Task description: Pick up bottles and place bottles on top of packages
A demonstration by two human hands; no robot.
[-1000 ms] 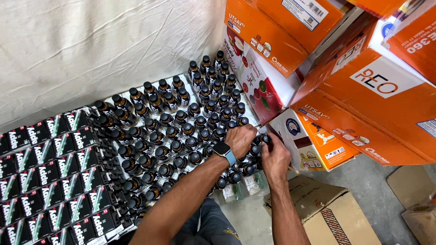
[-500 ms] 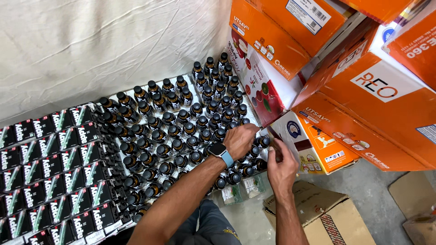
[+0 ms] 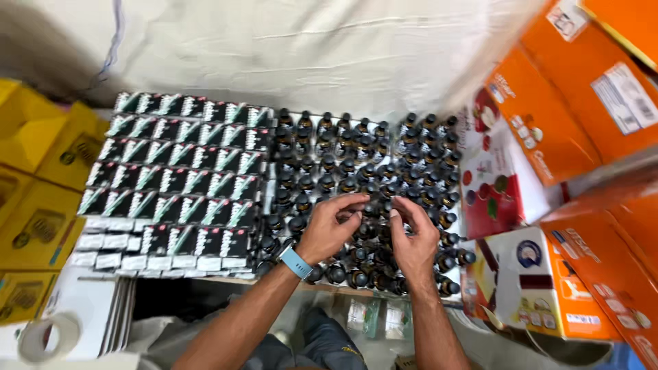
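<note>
Head cam: my left hand [image 3: 329, 229] and right hand [image 3: 413, 236] both pinch down over the dark capped bottles [image 3: 356, 161], fingers curled; can't tell if either really grips one. Bottles stand packed upright, dozens, beside roughly forty black cartons [image 3: 178, 171] in rows.
</note>
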